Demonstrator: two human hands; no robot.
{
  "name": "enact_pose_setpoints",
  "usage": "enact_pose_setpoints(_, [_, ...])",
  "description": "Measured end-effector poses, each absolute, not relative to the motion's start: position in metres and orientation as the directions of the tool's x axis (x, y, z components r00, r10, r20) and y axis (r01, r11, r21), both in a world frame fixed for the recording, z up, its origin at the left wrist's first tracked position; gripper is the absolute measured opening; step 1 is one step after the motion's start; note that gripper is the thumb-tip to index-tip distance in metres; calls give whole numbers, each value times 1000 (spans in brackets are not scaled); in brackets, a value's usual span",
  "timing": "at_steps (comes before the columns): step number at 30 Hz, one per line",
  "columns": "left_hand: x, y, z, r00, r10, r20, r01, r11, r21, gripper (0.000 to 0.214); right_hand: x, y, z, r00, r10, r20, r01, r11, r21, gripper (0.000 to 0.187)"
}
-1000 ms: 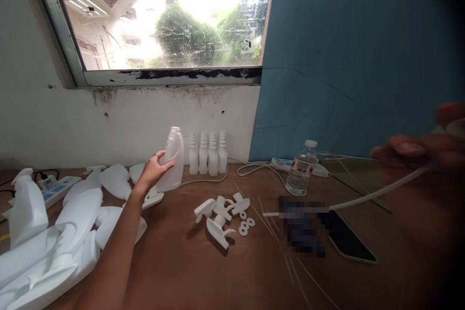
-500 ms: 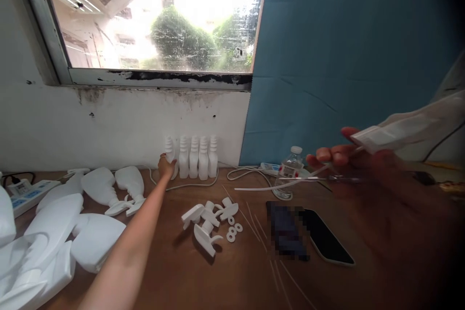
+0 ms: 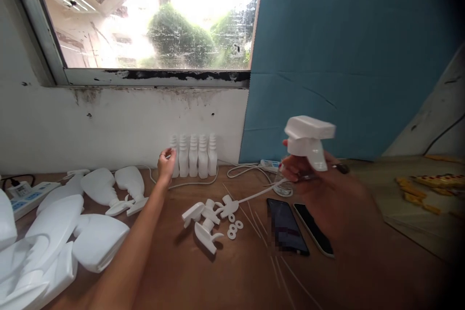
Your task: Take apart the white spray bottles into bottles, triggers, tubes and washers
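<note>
My left hand point(image 3: 166, 164) is at the left side of the leftmost white bottle point(image 3: 175, 162), its fingers loosely curled and not around it. The bottle stands upright in a row with several like white bottles point(image 3: 193, 160), all uncapped with ribbed necks. My right hand point(image 3: 327, 193), raised over the right side of the table, is closed around a white trigger sprayer head point(image 3: 308, 135). A thin white dip tube point(image 3: 263, 193) slants down to the left from it. A slim, dark-ended tool point(image 3: 339, 168) also lies across this hand; its kind is unclear.
Loose white sprayer heads point(image 3: 205, 237) and washers point(image 3: 231, 234) lie mid-table, beside thin tubes point(image 3: 276, 271). Two phones point(image 3: 288, 227) and a clear bottle point(image 3: 285, 189) are on the right. Large white spray bottles point(image 3: 100, 242) and a power strip point(image 3: 32, 198) fill the left.
The leftmost bottle has moved right, close to the row, and my left hand has loosened from it. My right hand has moved left, turning the sprayer head upright.
</note>
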State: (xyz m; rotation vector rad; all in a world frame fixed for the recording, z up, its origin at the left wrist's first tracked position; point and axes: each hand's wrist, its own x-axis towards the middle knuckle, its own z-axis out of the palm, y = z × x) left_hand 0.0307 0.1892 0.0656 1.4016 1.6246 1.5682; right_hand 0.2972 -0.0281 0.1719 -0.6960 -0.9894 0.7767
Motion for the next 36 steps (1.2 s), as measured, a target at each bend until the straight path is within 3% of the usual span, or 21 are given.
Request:
enact_pose_setpoints(2, [40, 151, 87, -254, 897, 361, 272, -293, 917, 42, 288, -23, 163, 322, 813, 486, -132, 546, -827, 21])
enact_pose_setpoints(4, [49, 108, 112, -59, 904, 423, 33, -422, 906, 45, 277, -21, 153, 295, 791, 536, 77, 540, -838, 25])
enact_pose_setpoints(7, [57, 49, 146, 281, 881, 381, -193, -337, 921, 52, 258, -21, 138, 157, 756, 635, 388, 544, -744, 25])
enact_pose_setpoints(11, [59, 6, 163, 516, 821, 244, -144, -197, 970, 61, 237, -25, 124, -53, 691, 721, 534, 630, -564, 22])
enact_pose_setpoints(16, [60, 1, 153, 360, 899, 248, 62, -289, 955, 59, 227, -26, 117, -143, 527, 838, 584, 728, -358, 19])
enact_pose_setpoints(21, [65, -5, 150, 278, 882, 380, 83, -417, 905, 51, 229, -29, 118, -144, 452, 880, 654, 711, -259, 22])
enact_pose_setpoints(24, [68, -13, 152, 236, 863, 447, 106, -480, 871, 47, 230, -30, 120, -143, 400, 905, 695, 692, -196, 7])
enact_pose_setpoints(28, [69, -18, 152, 229, 835, 500, 147, -537, 831, 45, 231, -29, 123, -192, 378, 906, 686, 712, -152, 25])
enact_pose_setpoints(36, [68, -19, 151, 229, 827, 514, 198, -557, 807, 44, 232, -31, 128, -222, 339, 914, 690, 717, -98, 34])
